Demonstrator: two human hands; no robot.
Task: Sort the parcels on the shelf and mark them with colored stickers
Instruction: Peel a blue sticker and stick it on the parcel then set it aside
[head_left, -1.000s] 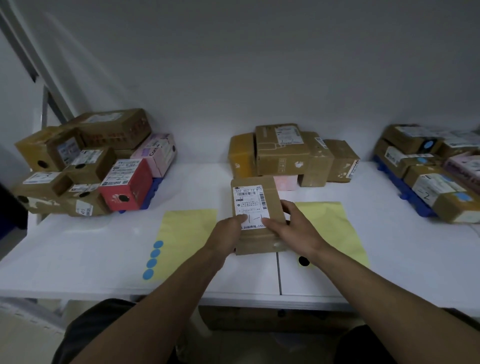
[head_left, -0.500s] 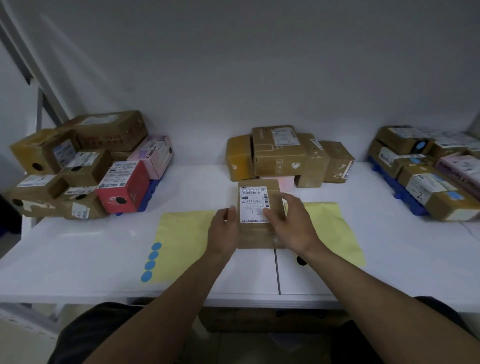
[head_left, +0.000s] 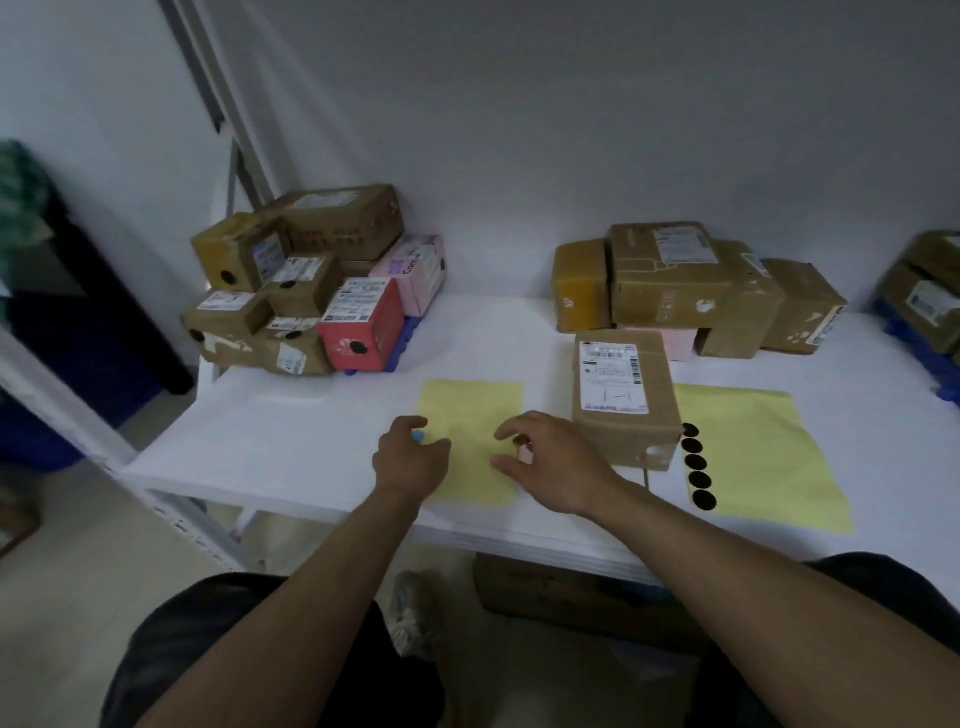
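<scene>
Nearest, low in centre frame, the left hand (head_left: 410, 460) curls down onto the left yellow sheet (head_left: 470, 415). A blue sticker (head_left: 418, 435) peeks out by its thumb; whether the hand pinches it I cannot tell. The right hand (head_left: 553, 462) hovers beside it, loosely spread, holding nothing. Just right of that, one parcel (head_left: 621, 400) lies on the shelf (head_left: 291, 441) between the two sheets, with no coloured sticker visible. The right yellow sheet (head_left: 758, 452) carries five black stickers (head_left: 696, 462). Farther back, upper left, the left pile (head_left: 311, 291) of roughly eight parcels looks done, black-dotted. The middle stack (head_left: 691, 286) of five awaits sorting. At least two right-edge parcels (head_left: 930, 296) show.
</scene>
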